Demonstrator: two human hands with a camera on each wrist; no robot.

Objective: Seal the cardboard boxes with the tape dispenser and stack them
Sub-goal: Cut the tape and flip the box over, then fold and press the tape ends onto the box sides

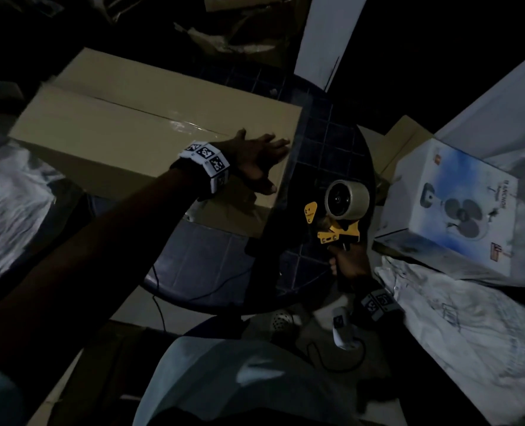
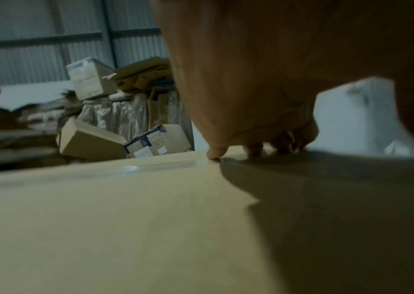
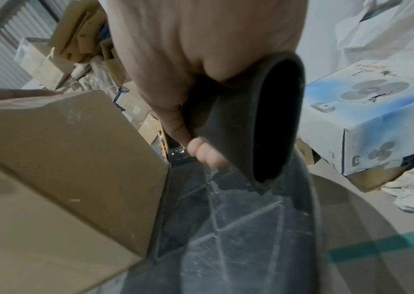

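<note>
A large brown cardboard box (image 1: pixel 126 130) lies on a dark round table (image 1: pixel 322 142), flaps closed, with clear tape along part of its centre seam (image 1: pixel 187 124). My left hand (image 1: pixel 259 158) rests flat on the box's right end, fingers spread to the edge; in the left wrist view its fingertips (image 2: pixel 216 154) press the box top (image 2: pixel 100 218). My right hand (image 1: pixel 348 262) grips the handle of a yellow tape dispenser (image 1: pixel 338 216) with its roll (image 1: pixel 347 198), held just right of the box. In the right wrist view my fingers (image 3: pixel 200 151) wrap the dark handle (image 3: pixel 258 127) beside the box's side (image 3: pixel 62 159).
A white fan carton (image 1: pixel 457 213) stands at the right beside white sacks (image 1: pixel 470 327). More sacks (image 1: pixel 12 204) lie at the left. Flattened cardboard and piled boxes (image 2: pixel 125 119) fill the back. A cable (image 1: pixel 159 302) hangs off the table's near edge.
</note>
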